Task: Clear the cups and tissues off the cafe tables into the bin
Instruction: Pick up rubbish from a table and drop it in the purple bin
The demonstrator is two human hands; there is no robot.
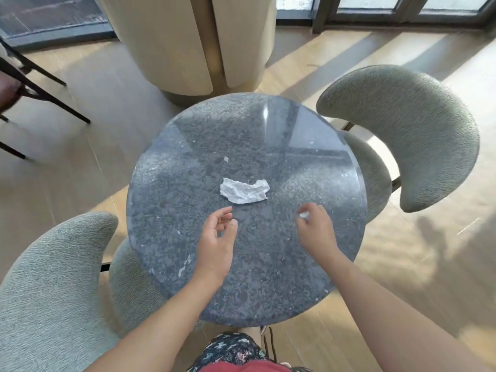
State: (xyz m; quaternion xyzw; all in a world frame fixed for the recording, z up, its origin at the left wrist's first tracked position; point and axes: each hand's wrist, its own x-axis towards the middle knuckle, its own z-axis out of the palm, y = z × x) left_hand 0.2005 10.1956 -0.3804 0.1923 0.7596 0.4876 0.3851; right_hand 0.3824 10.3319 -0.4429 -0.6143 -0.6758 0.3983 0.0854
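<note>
Just beyond my left hand, slightly to its right, the crumpled white paper tissue lies on the round grey speckled stone desk, its long axis crosswise to my reach. That hand is empty, loosely curled, and nearer. My right hand pinches a small white scrap of tissue.

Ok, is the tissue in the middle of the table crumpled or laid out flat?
Crumpled. The tissue lies creased and bunched into a lumpy strip on the table, its edges curled up rather than spread flat.
</note>
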